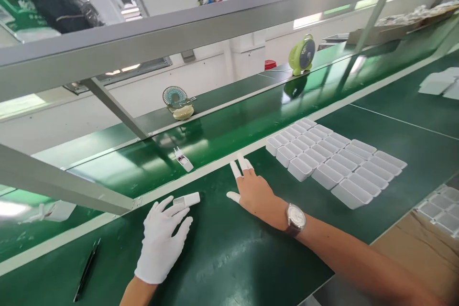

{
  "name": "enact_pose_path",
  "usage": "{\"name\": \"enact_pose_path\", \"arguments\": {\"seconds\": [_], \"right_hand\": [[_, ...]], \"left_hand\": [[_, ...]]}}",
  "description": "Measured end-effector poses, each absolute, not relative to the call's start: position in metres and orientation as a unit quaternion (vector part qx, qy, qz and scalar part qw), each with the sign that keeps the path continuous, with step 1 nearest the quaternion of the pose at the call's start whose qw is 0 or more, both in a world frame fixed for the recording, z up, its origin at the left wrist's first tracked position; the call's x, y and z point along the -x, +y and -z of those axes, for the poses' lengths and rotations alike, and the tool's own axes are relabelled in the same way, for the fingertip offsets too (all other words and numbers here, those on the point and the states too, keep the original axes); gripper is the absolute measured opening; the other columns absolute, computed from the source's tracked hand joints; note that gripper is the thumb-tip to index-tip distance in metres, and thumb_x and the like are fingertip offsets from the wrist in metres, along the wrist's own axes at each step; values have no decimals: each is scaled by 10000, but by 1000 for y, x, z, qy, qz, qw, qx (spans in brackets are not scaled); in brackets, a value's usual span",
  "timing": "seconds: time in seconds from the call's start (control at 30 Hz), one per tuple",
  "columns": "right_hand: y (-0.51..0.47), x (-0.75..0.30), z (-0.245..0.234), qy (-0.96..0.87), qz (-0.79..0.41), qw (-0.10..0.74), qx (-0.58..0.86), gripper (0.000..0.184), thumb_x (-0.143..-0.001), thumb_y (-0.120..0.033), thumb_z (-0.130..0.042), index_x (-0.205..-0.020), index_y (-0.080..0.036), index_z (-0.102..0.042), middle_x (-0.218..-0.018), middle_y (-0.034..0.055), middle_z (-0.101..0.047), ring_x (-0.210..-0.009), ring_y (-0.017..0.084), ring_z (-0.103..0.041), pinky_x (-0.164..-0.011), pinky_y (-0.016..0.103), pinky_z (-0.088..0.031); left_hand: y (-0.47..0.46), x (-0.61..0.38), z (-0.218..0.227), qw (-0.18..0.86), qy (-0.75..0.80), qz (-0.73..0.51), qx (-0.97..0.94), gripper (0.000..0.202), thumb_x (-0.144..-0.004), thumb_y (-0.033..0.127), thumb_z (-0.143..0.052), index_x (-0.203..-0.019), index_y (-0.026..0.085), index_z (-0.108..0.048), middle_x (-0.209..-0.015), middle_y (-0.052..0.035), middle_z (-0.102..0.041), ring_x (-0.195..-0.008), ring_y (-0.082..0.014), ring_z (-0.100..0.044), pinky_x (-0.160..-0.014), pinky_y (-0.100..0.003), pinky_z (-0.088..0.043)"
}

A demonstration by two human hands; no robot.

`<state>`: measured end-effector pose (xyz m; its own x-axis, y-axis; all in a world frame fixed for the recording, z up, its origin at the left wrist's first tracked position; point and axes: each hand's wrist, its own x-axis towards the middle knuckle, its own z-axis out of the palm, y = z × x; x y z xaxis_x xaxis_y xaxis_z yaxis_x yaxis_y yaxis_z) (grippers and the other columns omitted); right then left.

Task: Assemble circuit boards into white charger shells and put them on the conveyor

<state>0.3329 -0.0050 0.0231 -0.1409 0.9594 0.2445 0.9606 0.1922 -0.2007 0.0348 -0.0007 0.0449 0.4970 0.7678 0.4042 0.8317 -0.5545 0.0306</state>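
Fingers point(235, 169) of the R hand point(260, 198), w/ white tip covers, are being held wide apart; those of the gloved L hand point(161, 244) are being kept half-curled at the white case point(192, 198). On the green bench point(225, 258), beside the green belt point(229, 129), a block of white boxes point(335, 158) is being kept in rows; contents can't be made out. More boxes point(438, 82) are being cut off by the R edge. The case is being rested on the bench nr the belt, its greyish inside part-covered by L fingertips; can't tell if it's being gripped. On the belt, a plug-type pc point(184, 160) is being borne, dark parts visible inside; a 2nd pc point(63, 211), far L, is being part-hidden by a grey post point(68, 177).
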Motion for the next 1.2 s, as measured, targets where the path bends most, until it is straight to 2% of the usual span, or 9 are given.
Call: {"name": "enact_pose_path", "arguments": {"seconds": [0.07, 0.27, 0.43, 0.57, 0.73, 0.9, 1.0, 1.07, 1.2], "right_hand": [[-8, -333, -27, -760, -23, 148, 632, 441, -978, -513, -552, -1139, -117, -662, -1214, 269, -628, -1236, 426, -562, -701, 438, -608], [-17, -330, -42, -779, -119, 162, 593, 487, -988, -406, -550, -1385, -124, -545, -1367, 241, -554, -1190, 341, -627, -801, 409, -609], [-11, -341, -39, -797, -135, 160, 566, 333, -953, -137, -455, -1230, -116, -637, -1412, 217, -540, -1182, 321, -634, -918, 438, -583], [-5, -353, -31, -838, -86, 137, 521, 503, -869, 13, -397, -1325, -101, -576, -1482, 213, -495, -1348, 338, -515, -1043, 502, -522], [-8, -363, -23, -888, -44, 105, 445, 795, -790, 46, -433, -1562, -70, -284, -1568, 247, -384, -1541, 375, -213, -1168, 602, -375], [-12, -355, -28, -895, -74, 119, 423, 845, -913, -219, -599, -1621, -144, -143, -1577, 216, -382, -1577, 347, -35, -1244, 643, -186], [-11, -349, -33, -895, -114, 112, 416, 942, -889, -391, -701, -1624, -189, -147, -1592, 195, -376, -1575, 353, -59, -1246, 645, -159], [-10, -349, -34, -897, -134, 103, 408, 949, -865, -419, -732, -1616, -205, -192, -1586, 178, -399, -1571, 357, -104, -1250, 638, -146], [-6, -356, -34, -895, -174, 93, 401, 797, -860, -298, -700, -1562, -196, -336, -1405, 138, -594, -1534, 340, -265, -1250, 589, -207]], "left_hand": [[-2, -32, -42, 75, -469, 191, 859, 195, -908, 274, -642, -1030, 297, -793, -1166, -19, -767, -1318, -355, -556, -1187, -635, -316], [-1, -25, -30, 39, -454, 243, 856, 251, -941, 171, -569, -925, 280, -794, -1064, -9, -787, -1175, -272, -656, -1136, -515, -424], [1, -26, -29, 17, -459, 232, 857, 288, -891, 113, -566, -866, 286, -796, -971, 4, -799, -1137, -286, -667, -1077, -531, -457], [-2, -30, -32, 13, -466, 235, 853, 376, -842, 53, -512, -833, 304, -792, -964, 32, -803, -1164, -288, -654, -1111, -574, -415], [-9, -33, -37, -39, -467, 216, 857, 341, -870, 85, -504, -796, 288, -768, -952, 29, -792, -1047, -236, -670, -1029, -458, -480], [-17, -41, -34, -93, -606, 251, 749, 136, -893, 282, -625, -960, 266, -742, -1039, -43, -709, -1068, -254, -628, -918, -407, -525], [-20, -46, -32, -151, -643, 260, 705, 553, -791, 361, -758, -1312, 254, -609, -1092, -57, -646, -1111, -267, -617, -981, -435, -520], [-23, -48, -34, -212, -645, 262, 686, 829, -724, 360, -812, -1464, 243, -457, -1130, -54, -609, -999, -229, -649, -957, -421, -544], [-28, -52, -38, -314, -629, 254, 664, 1006, -699, 311, -817, -1557, 277, -293, -1031, -7, -611, -755, -156, -645, -772, -347, -586]]}}
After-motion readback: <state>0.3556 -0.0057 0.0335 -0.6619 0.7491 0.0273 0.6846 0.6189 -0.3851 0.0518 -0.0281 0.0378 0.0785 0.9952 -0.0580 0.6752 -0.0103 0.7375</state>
